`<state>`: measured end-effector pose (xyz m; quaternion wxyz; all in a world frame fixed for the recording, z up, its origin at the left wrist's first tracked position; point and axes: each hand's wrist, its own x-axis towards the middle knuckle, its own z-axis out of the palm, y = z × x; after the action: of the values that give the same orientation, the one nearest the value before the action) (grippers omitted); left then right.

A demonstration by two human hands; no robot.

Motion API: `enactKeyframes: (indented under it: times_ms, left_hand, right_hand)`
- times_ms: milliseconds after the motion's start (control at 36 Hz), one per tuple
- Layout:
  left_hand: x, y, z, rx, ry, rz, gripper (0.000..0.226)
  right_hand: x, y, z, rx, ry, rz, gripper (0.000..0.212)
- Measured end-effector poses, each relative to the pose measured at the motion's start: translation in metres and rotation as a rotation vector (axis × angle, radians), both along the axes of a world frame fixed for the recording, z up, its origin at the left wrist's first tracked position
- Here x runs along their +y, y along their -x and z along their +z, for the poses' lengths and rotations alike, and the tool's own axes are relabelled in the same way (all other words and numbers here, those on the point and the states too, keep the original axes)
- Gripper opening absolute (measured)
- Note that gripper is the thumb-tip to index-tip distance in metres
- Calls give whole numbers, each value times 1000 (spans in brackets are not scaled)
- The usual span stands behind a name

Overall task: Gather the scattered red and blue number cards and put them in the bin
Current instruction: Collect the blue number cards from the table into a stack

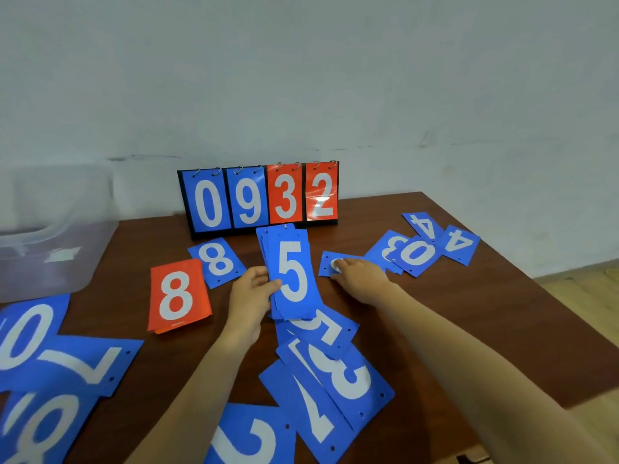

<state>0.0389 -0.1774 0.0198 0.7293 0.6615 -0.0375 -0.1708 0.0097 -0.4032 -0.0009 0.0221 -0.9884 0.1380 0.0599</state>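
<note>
The left hand [253,291] grips a stack of blue cards [293,272] by its left edge, thumb across the front. A white 5 is on top, and the stack is held up above the brown table [485,329]. The right hand [360,277] lies with its fingers stretched out on a single blue card [326,262] just right of the stack, touching it rather than pinching it. Beyond that hand a cluster of blue cards [415,254] overlaps: a 3, a 0 and two 4s. Left of the stack lies a blue 8 card [217,262], with a small red pile [179,296] topped by an 8 just beside it. Nearer the camera a heap of loose blue cards [338,373] overlaps between the forearms — 5, 3, 7, 2 — and more blue cards [50,356] lie at the left edge. The clear plastic bin [40,232] sits at the far left, well apart from both hands. A flip scoreboard [259,199] reading 0932 stands at the back by the wall.
</note>
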Motion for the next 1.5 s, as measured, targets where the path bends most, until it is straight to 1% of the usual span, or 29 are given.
enactKeyframes:
  times_ms: [28, 83, 139, 194, 250, 306, 333, 417, 472, 528, 611, 722, 778, 833, 944, 1000, 1056, 1139, 1222, 1278, 1361, 1444, 1500]
  left_hand:
    - [2, 1, -1, 1, 2, 12, 14]
    - [7, 4, -1, -5, -11, 25, 15]
    - [13, 7, 0, -13, -28, 26, 19]
    - [18, 11, 3, -21, -34, 25, 23]
    - [22, 14, 4, -36, -32, 27, 24]
    - [27, 19, 9, -64, -37, 28, 23]
    - [31, 21, 11, -77, -42, 29, 22]
    - [41, 31, 19, -135, -54, 19, 15]
    - [47, 42, 24, -174, -44, -3, 15]
    - [50, 55, 29, -160, 15, -46, 16]
    - [49, 80, 40, -115, 104, -134, 17]
    - [42, 106, 51, -61, 203, -235, 19]
    - [36, 116, 52, -63, 212, -280, 21]
    - [30, 125, 50, -64, 208, -324, 23]
    - [15, 132, 41, -38, 197, -348, 25]
    - [8, 129, 36, -32, 176, -340, 22]
    - [-1, 123, 31, -27, 139, -332, 19]
    - [-17, 106, 25, -39, 76, -309, 17]
    - [-36, 84, 23, -127, -14, -282, 16]
    - [-48, 68, 25, -188, -48, -267, 18]
    - [-66, 46, 25, -235, -90, -244, 21]
    - [-84, 28, 23, -241, -135, -221, 31]
    - [-94, 19, 21, -238, -159, -208, 38]
  right_hand:
    - [6, 3, 0, -34, 14, 22, 37]
    - [16, 8, 3, -70, 127, 104, 26]
    - [27, 14, 11, -94, 229, 176, 24]
    - [37, 19, 19, -119, 252, 186, 26]
    - [43, 25, 27, -162, 202, 166, 25]
    - [48, 36, 41, -255, 101, 139, 24]
    - [51, 44, 49, -335, 28, 114, 23]
    - [61, 72, 74, -601, -260, 24, 20]
    - [69, 94, 89, -734, -475, -27, 16]
    - [75, 115, 100, -839, -675, -58, 12]
    - [83, 138, 105, -900, -932, -124, 7]
    - [89, 151, 97, -947, -1053, -233, 10]
    - [89, 154, 90, -972, -1142, -302, 7]
    - [89, 156, 82, -986, -1234, -357, 12]
    - [86, 155, 68, -951, -1078, -442, 29]
    - [79, 153, 65, -957, -1047, -451, 40]
    - [69, 148, 62, -911, -1024, -446, 47]
    - [50, 133, 57, -781, -963, -432, 45]
    - [24, 113, 52, -781, -895, -415, 38]
    - [1, 97, 46, -769, -784, -402, 33]
    - [-42, 70, 29, -619, -567, -418, 44]
    - [-80, 55, 9, -367, -372, -432, 66]
    - [-99, 52, -2, -205, -262, -456, 76]
